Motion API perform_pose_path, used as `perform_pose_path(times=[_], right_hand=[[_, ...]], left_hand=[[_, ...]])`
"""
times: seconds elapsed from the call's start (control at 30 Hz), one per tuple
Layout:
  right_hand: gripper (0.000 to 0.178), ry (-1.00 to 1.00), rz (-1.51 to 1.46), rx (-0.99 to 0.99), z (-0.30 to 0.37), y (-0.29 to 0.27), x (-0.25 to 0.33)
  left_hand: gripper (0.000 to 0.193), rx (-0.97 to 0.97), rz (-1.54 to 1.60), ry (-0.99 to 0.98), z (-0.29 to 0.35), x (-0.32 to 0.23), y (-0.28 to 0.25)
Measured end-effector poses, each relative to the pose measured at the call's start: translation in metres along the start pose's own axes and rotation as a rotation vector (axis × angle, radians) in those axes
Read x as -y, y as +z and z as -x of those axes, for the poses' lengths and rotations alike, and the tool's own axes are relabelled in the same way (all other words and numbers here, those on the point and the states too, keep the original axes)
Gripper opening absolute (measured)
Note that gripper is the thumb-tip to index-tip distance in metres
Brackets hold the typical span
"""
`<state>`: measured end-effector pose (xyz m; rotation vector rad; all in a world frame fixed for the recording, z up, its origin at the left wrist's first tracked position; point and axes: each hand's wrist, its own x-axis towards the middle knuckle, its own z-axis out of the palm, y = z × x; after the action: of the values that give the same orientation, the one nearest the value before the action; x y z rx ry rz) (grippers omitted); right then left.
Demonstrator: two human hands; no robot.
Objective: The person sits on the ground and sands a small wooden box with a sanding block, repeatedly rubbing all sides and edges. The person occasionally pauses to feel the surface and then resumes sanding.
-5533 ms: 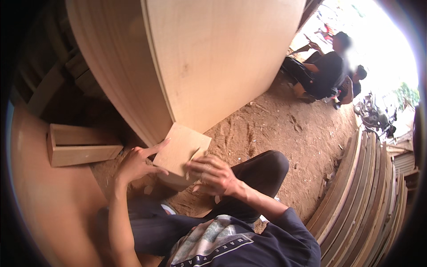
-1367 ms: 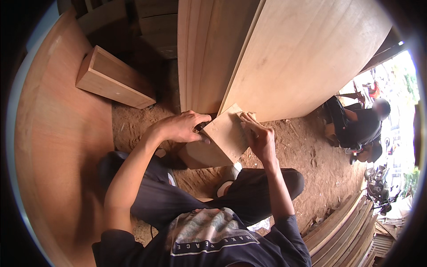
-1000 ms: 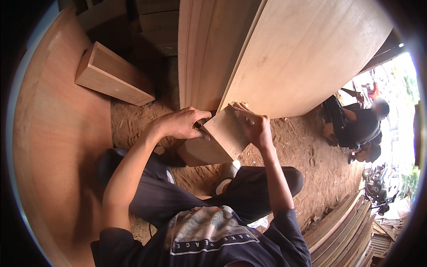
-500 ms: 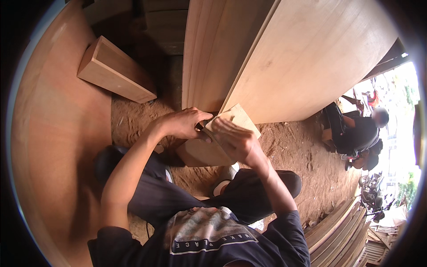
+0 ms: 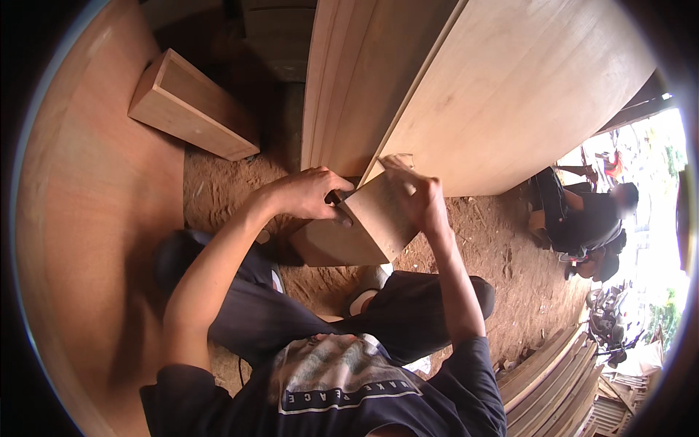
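A pale wooden box stands tilted between my knees, with its lighter end panel facing up and to the right. My left hand is closed round the box's upper left edge, thumb and fingers on either side. My right hand lies at the far right edge of the end panel, its fingers bent over a thin tan sheet. I cannot tell what kind of sheet it is. The palm hides part of the panel's right side.
A second open wooden box lies at the far left, by a large curved-looking wooden panel. Tall wooden boards rise just beyond my hands. Timber strips are stacked at the lower right. Another person sits at the right.
My right hand has slid away from me across the end panel to its far edge, uncovering more of its surface. My left hand keeps its hold on the box.
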<state>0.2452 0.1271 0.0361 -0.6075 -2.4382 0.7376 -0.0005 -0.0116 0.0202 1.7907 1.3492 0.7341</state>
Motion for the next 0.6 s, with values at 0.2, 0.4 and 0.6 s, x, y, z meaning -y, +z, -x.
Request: perform_pose_path(times=[0.2,0.4,0.6], right_hand=[[0.039,-0.355,-0.044,0.183,0.033,0.015,0.051],[0.032,0.218,-0.011,0.129,0.014,-0.003,0.006],[0.038,-0.221,-0.153,0.163,0.032,0.013,0.050]], left_hand=[[0.038,0.121,-0.115,-0.066,-0.001,0.013,-0.003],[0.028,-0.040,0.059,0.051,0.004,0.006,0.007],[0.037,0.111,-0.101,-0.067,0.002,0.010,-0.005]])
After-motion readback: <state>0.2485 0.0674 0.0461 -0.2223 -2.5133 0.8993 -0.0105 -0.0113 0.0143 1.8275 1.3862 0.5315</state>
